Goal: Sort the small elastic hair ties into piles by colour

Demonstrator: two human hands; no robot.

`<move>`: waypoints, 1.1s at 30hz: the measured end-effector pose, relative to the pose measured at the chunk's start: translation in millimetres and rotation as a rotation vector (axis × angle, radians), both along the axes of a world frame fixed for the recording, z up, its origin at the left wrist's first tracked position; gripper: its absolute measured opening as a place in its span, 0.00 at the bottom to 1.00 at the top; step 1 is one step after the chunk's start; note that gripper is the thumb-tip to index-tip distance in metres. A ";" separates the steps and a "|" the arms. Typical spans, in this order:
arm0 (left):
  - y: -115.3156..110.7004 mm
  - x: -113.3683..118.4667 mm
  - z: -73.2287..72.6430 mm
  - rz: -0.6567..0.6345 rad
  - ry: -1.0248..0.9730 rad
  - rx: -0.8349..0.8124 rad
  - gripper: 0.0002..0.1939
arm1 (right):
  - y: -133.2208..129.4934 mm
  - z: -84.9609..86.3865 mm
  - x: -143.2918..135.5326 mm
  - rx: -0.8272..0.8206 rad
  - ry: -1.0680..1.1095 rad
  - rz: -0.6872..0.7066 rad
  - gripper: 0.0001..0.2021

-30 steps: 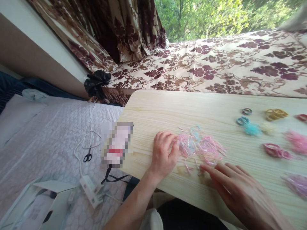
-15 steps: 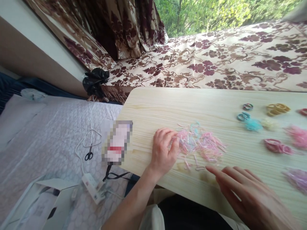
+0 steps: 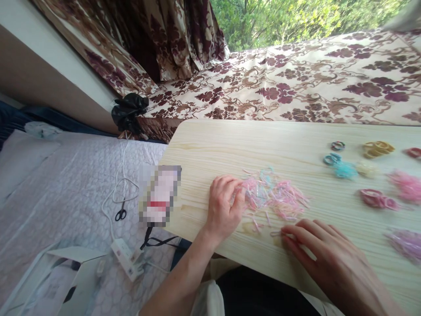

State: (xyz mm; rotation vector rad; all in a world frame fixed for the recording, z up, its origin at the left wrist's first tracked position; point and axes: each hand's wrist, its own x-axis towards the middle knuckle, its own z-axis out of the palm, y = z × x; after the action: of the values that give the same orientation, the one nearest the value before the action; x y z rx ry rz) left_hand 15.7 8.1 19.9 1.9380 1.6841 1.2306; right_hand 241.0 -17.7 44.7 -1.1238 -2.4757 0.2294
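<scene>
A loose pile of tiny elastic bands (image 3: pixel 287 199), mostly pink with some pale blue and clear ones, lies on the wooden table. My left hand (image 3: pixel 225 204) rests at the pile's left edge, fingers bent slightly and thumb apart, its fingertips touching the bands. In front of the pile, my right hand (image 3: pixel 324 250) is low over the tabletop. Its thumb and index finger close on the end of one small pale elastic band (image 3: pixel 275 233) lying apart from the rest.
To the right lie turquoise bands (image 3: pixel 345 170), pale yellow bands (image 3: pixel 366 168), pink bands (image 3: pixel 406 186) and purple bands (image 3: pixel 404 245). Thicker hair ties (image 3: pixel 378 149) sit behind them. A blurred-out phone (image 3: pixel 161 193) is at the left table edge; scissors (image 3: pixel 120 214) and a power strip (image 3: pixel 126 259) lie on the bed.
My right hand has come down and slightly forward, its thumb and index finger now meeting the single pale elastic band. The left hand stays at the pile.
</scene>
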 end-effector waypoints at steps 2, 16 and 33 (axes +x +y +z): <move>0.1 -0.1 -0.2 -0.003 -0.003 0.005 0.09 | 0.6 -1.3 -1.7 0.013 -0.003 -0.015 0.12; 0.9 0.7 1.9 0.020 0.030 0.017 0.09 | -9.4 -14.5 27.9 -0.023 0.038 -0.139 0.16; -0.5 -1.6 -8.7 -0.022 0.050 -0.002 0.10 | -28.5 13.8 131.1 0.063 -0.136 -0.728 0.19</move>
State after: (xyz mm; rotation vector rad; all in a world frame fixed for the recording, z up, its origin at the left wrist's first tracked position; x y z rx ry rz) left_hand 14.1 7.6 11.3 1.9964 1.6821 1.1816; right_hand 372.0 -46.1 58.4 -1.9582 -1.9856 -0.1435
